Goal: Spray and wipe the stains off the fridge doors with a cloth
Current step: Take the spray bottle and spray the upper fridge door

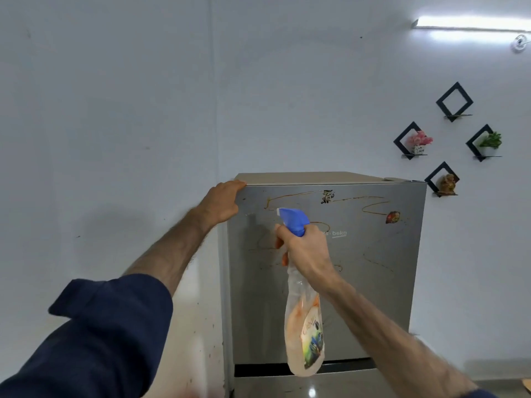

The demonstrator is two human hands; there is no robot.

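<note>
A silver fridge stands ahead; its upper door [370, 282] carries thin brown squiggly stains [373, 209] and two small stickers. My right hand [307, 251] holds a clear spray bottle [306, 326] by the neck, with its blue trigger head [293, 219] close to the door and pointing left. My left hand [222, 203] grips the top left corner of the upper door. The top strip of the lower door [287, 387] shows below a dark gap. No cloth is in view.
A white wall lies to the left of the fridge and behind it. Four black diamond wall shelves [454, 103] with small plants and a figurine hang at the upper right. A tube light [471, 24] glows at the top right.
</note>
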